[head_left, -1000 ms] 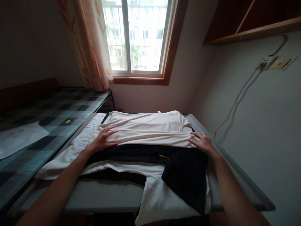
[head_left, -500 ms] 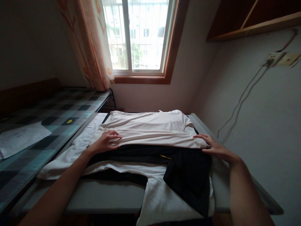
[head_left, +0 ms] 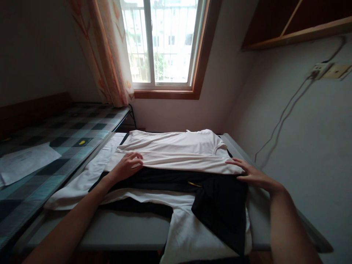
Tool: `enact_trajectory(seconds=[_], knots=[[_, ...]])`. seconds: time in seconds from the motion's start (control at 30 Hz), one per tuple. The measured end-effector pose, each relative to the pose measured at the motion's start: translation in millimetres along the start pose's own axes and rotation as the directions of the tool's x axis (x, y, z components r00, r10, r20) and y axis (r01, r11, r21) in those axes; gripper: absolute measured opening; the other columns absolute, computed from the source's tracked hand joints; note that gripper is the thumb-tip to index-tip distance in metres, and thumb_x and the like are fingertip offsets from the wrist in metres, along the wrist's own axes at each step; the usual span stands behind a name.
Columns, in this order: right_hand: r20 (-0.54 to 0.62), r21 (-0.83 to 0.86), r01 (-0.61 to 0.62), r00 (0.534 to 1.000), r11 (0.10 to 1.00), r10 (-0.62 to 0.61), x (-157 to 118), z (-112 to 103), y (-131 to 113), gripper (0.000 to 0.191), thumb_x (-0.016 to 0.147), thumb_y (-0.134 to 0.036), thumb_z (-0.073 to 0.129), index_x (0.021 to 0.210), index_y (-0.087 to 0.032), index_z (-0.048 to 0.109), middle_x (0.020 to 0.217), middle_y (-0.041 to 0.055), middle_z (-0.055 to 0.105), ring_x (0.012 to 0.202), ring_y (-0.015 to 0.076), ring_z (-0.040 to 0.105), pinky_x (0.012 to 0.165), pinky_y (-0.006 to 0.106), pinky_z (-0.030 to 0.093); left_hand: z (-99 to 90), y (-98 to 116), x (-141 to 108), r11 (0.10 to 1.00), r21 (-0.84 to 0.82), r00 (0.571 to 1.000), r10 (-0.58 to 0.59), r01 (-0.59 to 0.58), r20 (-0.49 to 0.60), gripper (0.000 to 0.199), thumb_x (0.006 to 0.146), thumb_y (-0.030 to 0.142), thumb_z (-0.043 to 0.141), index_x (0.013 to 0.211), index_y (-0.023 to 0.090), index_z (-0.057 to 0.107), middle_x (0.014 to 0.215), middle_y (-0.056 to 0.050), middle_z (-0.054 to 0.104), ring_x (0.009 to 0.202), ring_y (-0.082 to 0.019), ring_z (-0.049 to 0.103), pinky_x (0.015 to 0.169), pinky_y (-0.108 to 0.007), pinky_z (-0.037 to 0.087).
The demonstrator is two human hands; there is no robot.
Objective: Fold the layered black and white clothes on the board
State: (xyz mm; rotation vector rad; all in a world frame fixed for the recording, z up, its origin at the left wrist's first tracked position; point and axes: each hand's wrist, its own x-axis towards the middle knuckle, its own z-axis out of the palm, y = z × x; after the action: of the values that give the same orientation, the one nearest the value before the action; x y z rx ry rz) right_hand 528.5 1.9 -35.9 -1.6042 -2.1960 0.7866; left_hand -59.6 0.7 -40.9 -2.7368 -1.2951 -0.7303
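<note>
Left hand (head_left: 128,165) half-curled, right hand (head_left: 250,176) looser, white shirt (head_left: 181,160) beneath both, probably to keep it flat; can't tell if either's pinching.

Apparently a grey table (head_left: 132,229), white and black garments (head_left: 178,161) layered across it

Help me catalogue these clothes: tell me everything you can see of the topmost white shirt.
The white shirt looks like thin, soft cloth, lightly wrinkled, with long creases running across it. It lies spread out sideways, its curved neckline toward the right, over a black garment that shows along its near edge. The left hand has bent fingers at its near left part; the right hand has fingers at its near right corner.
</note>
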Motion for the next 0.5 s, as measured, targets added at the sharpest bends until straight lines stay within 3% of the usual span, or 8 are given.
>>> enact_trajectory(seconds=[0.1, 0.23, 0.4, 0.5], knots=[[-0.069, -0.026, -0.07, 0.995, 0.997, 0.068, 4, 3, 0, 0.066, 0.065, -0.071, 0.066, 0.113, -0.027, 0.075, 0.147, 0.0132, 0.049, 0.139, 0.0385, 0.042, 0.115, 0.049, 0.033, -1.4, -2, 1, 0.999, -0.015, 1.0, -0.029, 0.029, -0.01, 0.019, 0.093, 0.026, 0.054, 0.082, 0.02, 0.068, 0.092, -0.006, 0.069, 0.087, -0.019, 0.062, 0.085, -0.034, 0.048], [-0.15, -0.029, -0.146, 0.979, 0.989, 0.14, 7, 5, 0, 0.057, 0.062, -0.073, 0.065, 0.091, -0.025, 0.078, 0.134, 0.0152, 0.057, 0.132, 0.0402, 0.049, 0.11, 0.05, 0.04, -7.7, 0, 1, 0.993, -0.095, 0.996, -0.06, 0.067, 0.07, 0.015, 0.09, 0.021, 0.055, 0.08, 0.019, 0.066, 0.082, -0.004, 0.066, 0.076, -0.016, 0.06, 0.073, -0.027, 0.048], [-0.129, -0.04, -0.137, 0.983, 0.99, 0.131, 6, 4, -2, 0.049, 0.06, -0.063, 0.068, 0.091, -0.026, 0.078, 0.134, 0.0135, 0.057, 0.133, 0.0388, 0.048, 0.112, 0.049, 0.038, -16.0, 0, -1, 0.981, -0.182, 0.993, -0.046, 0.065, 0.106, 0.015, 0.086, 0.019, 0.055, 0.085, 0.019, 0.07, 0.088, -0.005, 0.066, 0.08, -0.015, 0.061, 0.075, -0.026, 0.049], [-0.138, -0.043, -0.139, 0.982, 0.989, 0.132, 5, 5, -1, 0.044, 0.062, -0.059, 0.068, 0.09, -0.026, 0.078, 0.135, 0.0133, 0.056, 0.133, 0.0382, 0.048, 0.112, 0.049, 0.038, -16.5, -9, -3, 0.973, -0.212, 0.996, -0.076, 0.085, 0.054, 0.02, 0.09, 0.025, 0.055, 0.083, 0.02, 0.072, 0.088, -0.006, 0.068, 0.079, -0.016, 0.062, 0.075, -0.027, 0.05]])
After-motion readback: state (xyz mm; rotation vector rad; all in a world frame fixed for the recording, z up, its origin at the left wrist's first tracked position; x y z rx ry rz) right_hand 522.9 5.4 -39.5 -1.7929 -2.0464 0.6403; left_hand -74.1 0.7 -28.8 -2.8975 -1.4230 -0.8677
